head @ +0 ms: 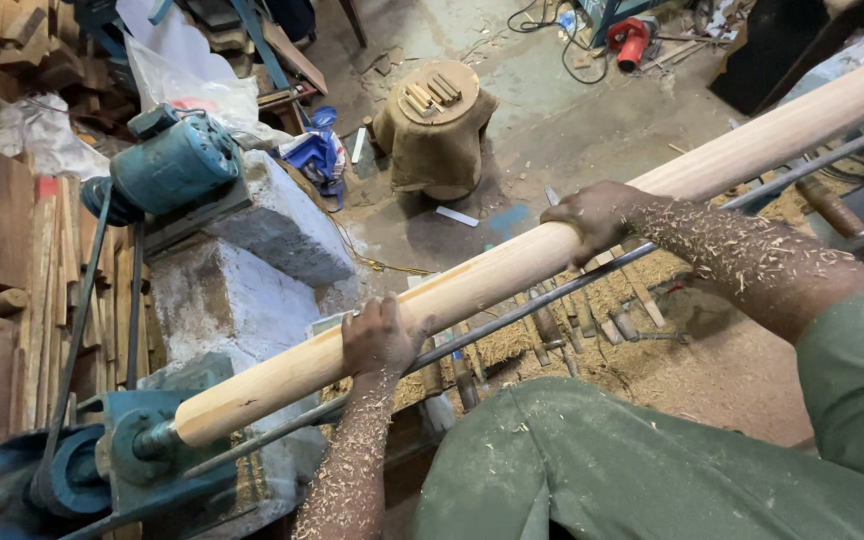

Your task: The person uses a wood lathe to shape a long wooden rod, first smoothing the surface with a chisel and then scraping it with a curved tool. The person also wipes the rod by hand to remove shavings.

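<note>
Workshop floor of bare concrete, strewn with wood shavings, offcuts and stacked timber, forms the background. A long, pale, round wooden pole (512, 268) runs diagonally from lower left to upper right, its lower end seated in the blue-painted metal lathe headstock (117, 455). A thin grey metal rod (552, 295) runs parallel just below the pole on the person's side.

The left hand (380, 338) lies over the pole near its lower third, fingers curled around the far side and closed loosely on the wood; the palm rests on top. The right hand (592, 215) grips the pole further up, near its middle, fingers wrapped over the upper surface and closed on it. The pole therefore passes beneath both hands, which are well apart along its length.

Both forearms are coated in fine shavings. The left forearm rises from the bottom edge, nearly upright in the view; the right forearm reaches in from the right at a shallow angle, the sleeve green.

A teal electric motor (174, 160) sits on a whitewashed stone block (252, 250) at upper left, and a round tan stump-like stool (437, 125) stands beyond the pole.
</note>
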